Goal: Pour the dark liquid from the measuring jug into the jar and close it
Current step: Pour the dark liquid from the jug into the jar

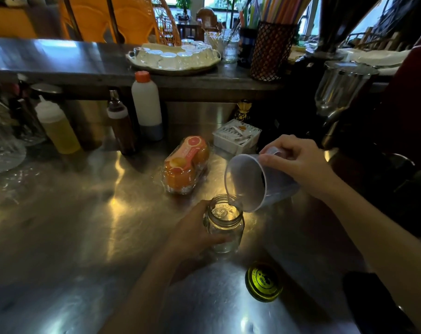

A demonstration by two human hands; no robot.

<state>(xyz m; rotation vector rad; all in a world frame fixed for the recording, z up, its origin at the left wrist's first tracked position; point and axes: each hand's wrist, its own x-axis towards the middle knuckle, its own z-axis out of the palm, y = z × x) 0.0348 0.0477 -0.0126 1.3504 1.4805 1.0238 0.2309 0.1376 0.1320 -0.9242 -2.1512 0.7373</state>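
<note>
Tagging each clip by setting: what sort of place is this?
Most likely a café or drinks bar: a steel counter, a tray of upturned glasses, a holder of coloured straws and squeeze bottles.

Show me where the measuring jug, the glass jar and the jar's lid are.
measuring jug [246,179]: head view, on its translucent side wall.
glass jar [225,229]: head view, on its clear front wall.
lid [264,281]: head view, on its yellow-green top.

No text can be read with any certainty. The jar [225,222] bears raised lettering on its glass, the yellow-green lid [263,281] carries dark print, and the orange pack [186,165] has a label, perhaps with small writing, all too blurred to make out.
</note>
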